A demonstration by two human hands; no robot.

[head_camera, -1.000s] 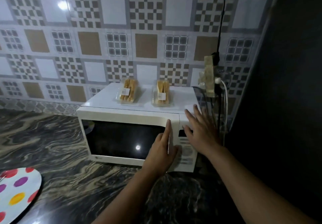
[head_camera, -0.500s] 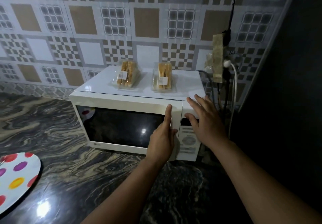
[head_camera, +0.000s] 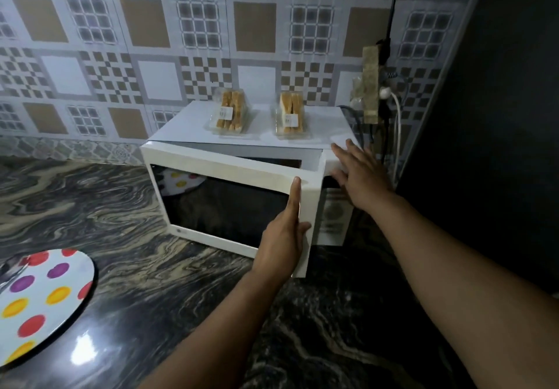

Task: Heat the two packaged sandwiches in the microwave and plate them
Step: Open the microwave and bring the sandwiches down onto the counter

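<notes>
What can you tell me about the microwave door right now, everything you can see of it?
The microwave door is white with a dark glossy window that reflects the spotted plate. It looks like plastic round glass. Hinged on its left side, it stands partly open, its right edge swung out from the microwave on the dark marbled counter. The left hand holds that free edge, thumb on the front, while the right hand rests flat on the cabinet's top right corner.

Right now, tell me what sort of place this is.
Most likely a home kitchen. A white microwave stands on a dark marbled stone counter against a patterned tiled wall, with two packaged sandwiches on top of it and a polka-dot plate nearby.
</notes>
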